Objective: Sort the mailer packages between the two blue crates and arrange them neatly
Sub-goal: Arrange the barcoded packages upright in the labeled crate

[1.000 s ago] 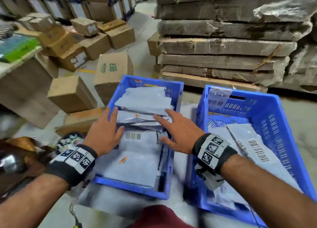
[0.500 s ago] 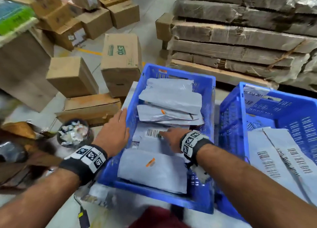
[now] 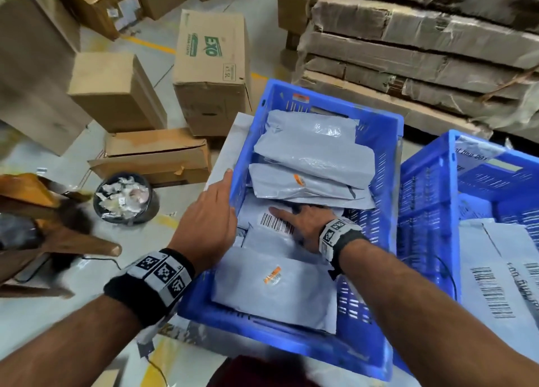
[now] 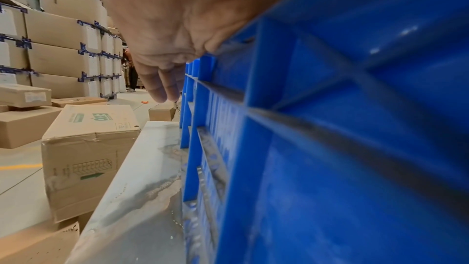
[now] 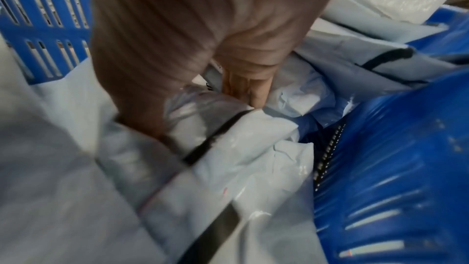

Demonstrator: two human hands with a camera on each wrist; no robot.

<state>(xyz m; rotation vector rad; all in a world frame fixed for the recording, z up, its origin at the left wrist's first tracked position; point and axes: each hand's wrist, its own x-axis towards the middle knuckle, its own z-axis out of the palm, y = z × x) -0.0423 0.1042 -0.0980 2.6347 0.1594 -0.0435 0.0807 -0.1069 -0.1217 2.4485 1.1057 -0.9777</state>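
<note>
The left blue crate [image 3: 291, 343] holds several grey mailers, stacked at the far end [image 3: 315, 156], plus one flat at the near end [image 3: 274, 293]. My right hand [image 3: 297, 213] is inside this crate on a barcode-labelled mailer [image 3: 275, 224], thumb stretched across the label, fingers tucked under the far stack. In the right wrist view its fingers [image 5: 243, 87] push straight down between mailers [image 5: 241, 138]. My left hand [image 3: 230, 191] rests against the crate's left outer wall [image 4: 330, 107], fingers [image 4: 162, 79] straight along the rim. The right blue crate [image 3: 425, 211] holds white barcoded mailers [image 3: 495, 270].
Both crates sit on a grey tabletop [image 4: 142, 188]. Cardboard boxes [image 3: 213, 74] stand on the floor to the left, with a flattened one [image 3: 157, 153] and a black bin of paper scraps [image 3: 125, 197]. Wrapped cardboard sheets [image 3: 423, 51] are stacked behind the crates.
My right hand has gone from above the mailers down into the left crate onto the barcoded mailer. My left hand has moved from over the crate to its outer left wall.
</note>
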